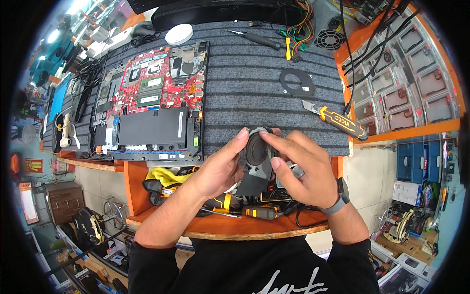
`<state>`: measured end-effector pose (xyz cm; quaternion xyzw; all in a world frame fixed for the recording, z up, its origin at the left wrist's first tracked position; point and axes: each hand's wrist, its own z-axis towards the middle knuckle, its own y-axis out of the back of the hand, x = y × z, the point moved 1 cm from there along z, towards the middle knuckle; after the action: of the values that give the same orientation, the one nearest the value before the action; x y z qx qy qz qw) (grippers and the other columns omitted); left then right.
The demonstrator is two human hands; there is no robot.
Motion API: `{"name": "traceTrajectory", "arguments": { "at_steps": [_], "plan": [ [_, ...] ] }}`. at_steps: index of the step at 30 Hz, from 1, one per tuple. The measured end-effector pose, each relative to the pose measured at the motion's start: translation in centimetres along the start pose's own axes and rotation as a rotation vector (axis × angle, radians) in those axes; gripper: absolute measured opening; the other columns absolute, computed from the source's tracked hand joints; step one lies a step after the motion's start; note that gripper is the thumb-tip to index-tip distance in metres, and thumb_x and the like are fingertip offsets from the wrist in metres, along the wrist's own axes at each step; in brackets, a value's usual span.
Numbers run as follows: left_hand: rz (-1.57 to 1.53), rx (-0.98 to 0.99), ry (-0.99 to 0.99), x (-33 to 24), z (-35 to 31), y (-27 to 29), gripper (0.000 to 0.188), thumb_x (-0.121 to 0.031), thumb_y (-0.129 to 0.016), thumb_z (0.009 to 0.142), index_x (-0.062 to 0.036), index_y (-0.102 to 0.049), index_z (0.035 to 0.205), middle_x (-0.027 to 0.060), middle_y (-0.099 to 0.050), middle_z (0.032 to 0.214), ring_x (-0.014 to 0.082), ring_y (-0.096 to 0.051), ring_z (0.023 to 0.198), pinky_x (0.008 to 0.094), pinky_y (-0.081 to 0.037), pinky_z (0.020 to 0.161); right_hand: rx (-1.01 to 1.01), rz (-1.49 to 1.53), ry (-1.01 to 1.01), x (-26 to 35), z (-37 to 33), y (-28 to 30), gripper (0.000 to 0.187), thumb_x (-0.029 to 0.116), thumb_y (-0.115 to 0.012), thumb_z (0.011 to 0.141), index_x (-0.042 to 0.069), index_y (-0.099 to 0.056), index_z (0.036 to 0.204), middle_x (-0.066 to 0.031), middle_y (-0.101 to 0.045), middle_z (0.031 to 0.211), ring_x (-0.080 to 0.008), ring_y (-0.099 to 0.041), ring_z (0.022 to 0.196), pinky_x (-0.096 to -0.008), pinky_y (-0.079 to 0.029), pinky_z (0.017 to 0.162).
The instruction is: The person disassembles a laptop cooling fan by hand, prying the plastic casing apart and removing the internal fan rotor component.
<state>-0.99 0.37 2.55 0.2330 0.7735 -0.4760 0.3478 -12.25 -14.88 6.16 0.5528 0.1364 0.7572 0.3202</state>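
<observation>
Over the front edge of the bench I hold a small dark laptop cooling fan (pixel 256 150) with a round hub and a black flap (pixel 253 184) hanging below it. My left hand (pixel 220 166) is closed around its left side, thumb on the rim. My right hand (pixel 301 169) grips it from the right, index fingertip on the upper edge and thumb beside the hub. A black fan cover plate (pixel 310 90) with a round hole lies farther back. To the left sits an opened laptop base (pixel 201 98) with a red motherboard (pixel 161 72) and a black battery (pixel 152 128).
A yellow-black utility knife (pixel 342 122) lies at the right with its blade out. Behind are a screwdriver (pixel 257 39), a white round lid (pixel 179 34) and coloured wires (pixel 298 34). An open shelf below holds tools, including a yellow-black screwdriver (pixel 261 211).
</observation>
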Motion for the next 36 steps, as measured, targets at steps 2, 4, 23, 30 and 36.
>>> {"name": "traceTrajectory", "arguments": {
  "at_steps": [2,4,23,30,36],
  "plan": [
    [-0.094,0.022,0.01,-0.3,0.1,0.4,0.075,-0.06,-0.016,0.105,-0.0036,-0.038,0.151,0.019,-0.057,0.137,0.0312,-0.064,0.118,0.048,-0.052,0.102,0.047,-0.068,0.087,-1.1,-0.4,1.2,0.012,0.009,-0.063,0.087,0.004,-0.074,0.086,-0.0089,-0.051,0.07,-0.0237,-0.053,0.064,-0.0384,-0.041,0.061],
    [-0.155,0.044,0.007,-0.4,0.1,0.7,0.076,-0.059,-0.016,0.105,-0.003,-0.039,0.15,0.0186,-0.058,0.136,0.0296,-0.064,0.118,0.0467,-0.052,0.102,-0.041,0.056,0.007,-0.7,-0.6,1.3,0.019,0.009,-0.063,0.089,0.002,-0.068,0.073,-0.0081,-0.048,0.066,-0.0227,-0.048,0.059,-0.0371,-0.036,0.057],
    [-0.107,0.03,0.001,-0.1,-0.2,-0.1,0.064,-0.052,-0.025,0.109,-0.0033,-0.039,0.148,0.0136,-0.057,0.133,0.0214,-0.058,0.123,0.037,-0.048,0.105,-0.029,-0.109,0.152,-0.8,0.1,-1.2,0.049,0.01,-0.083,0.075,0.004,-0.066,0.121,-0.0125,-0.06,0.113,-0.0306,-0.065,0.104,-0.0365,-0.055,0.085],
    [0.013,0.065,-0.108,0.1,-0.3,0.3,0.061,-0.045,-0.036,0.109,-0.0027,-0.032,0.154,0.0119,-0.053,0.135,0.019,-0.056,0.122,0.0347,-0.046,0.104,-0.051,-0.173,0.198,-0.1,0.1,-1.2,0.055,0.007,-0.083,0.073,0.0,-0.063,0.124,-0.0146,-0.061,0.119,-0.0332,-0.065,0.111,-0.0386,-0.055,0.091],
    [0.094,0.044,-0.131,0.0,-0.2,0.5,0.063,-0.045,-0.04,0.108,-0.0021,-0.033,0.154,0.0113,-0.051,0.139,0.0172,-0.052,0.125,0.033,-0.045,0.102,-0.067,-0.165,0.166,-0.1,0.1,-1.3,0.061,0.008,-0.083,0.073,0.0,-0.059,0.129,-0.016,-0.064,0.12,-0.0327,-0.065,0.108,-0.038,-0.055,0.091]
  ]
}}
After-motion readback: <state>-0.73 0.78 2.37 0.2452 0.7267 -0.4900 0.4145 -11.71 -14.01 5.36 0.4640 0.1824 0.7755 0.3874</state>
